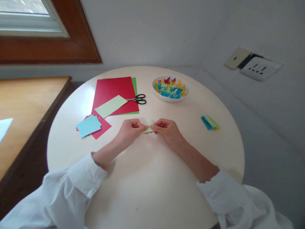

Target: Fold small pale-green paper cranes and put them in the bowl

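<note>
A small piece of pale green folded paper [149, 127] is pinched between both hands above the middle of the round table. My left hand [131, 129] is closed on its left side, thumb on top. On the right side, my right hand [166, 129] grips it the same way. The fingers cover much of the paper, so its exact fold cannot be made out. Beyond the hands lie black-handled scissors [140, 99], their blades partly hidden under a pale green paper strip [111, 106].
Red and green sheets [114, 89] lie at the back left of the white table [147, 190]. Nearer are light blue paper squares [89, 126] on pink ones [103, 127]. A white bowl [171, 100] holds many colourful folded paper pieces. Several folded papers [210, 122] rest at the right.
</note>
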### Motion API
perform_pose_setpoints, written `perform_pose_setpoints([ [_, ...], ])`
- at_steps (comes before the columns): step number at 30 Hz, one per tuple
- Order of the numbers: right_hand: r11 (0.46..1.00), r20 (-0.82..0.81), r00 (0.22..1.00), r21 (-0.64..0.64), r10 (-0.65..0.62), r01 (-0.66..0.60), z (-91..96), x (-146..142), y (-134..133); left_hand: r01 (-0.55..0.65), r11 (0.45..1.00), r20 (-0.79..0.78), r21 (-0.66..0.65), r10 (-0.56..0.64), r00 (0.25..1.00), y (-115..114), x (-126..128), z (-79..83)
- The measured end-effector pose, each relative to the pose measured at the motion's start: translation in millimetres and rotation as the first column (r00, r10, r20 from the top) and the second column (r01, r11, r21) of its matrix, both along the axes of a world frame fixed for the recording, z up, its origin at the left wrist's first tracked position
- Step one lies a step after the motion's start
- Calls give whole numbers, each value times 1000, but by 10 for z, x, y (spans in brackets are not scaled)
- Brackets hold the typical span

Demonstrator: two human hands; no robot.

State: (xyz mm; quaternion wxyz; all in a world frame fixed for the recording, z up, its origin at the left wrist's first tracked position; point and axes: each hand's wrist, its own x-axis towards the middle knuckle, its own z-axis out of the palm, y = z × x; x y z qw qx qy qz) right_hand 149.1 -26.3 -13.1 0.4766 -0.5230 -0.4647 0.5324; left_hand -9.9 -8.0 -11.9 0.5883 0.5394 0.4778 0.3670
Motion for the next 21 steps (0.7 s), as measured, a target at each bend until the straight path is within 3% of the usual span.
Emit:
perform_pose_setpoints([
  [12, 997, -160, 985, 23, -71, 76, -24, -19, 21, -34, 999, 113, -18, 36, 993, -12, 21, 61],
  [21, 990, -78, 997, 140, -23, 34, -46, -21, 17, 62, 998, 24, 24, -62, 998, 6, -1, -27],
])
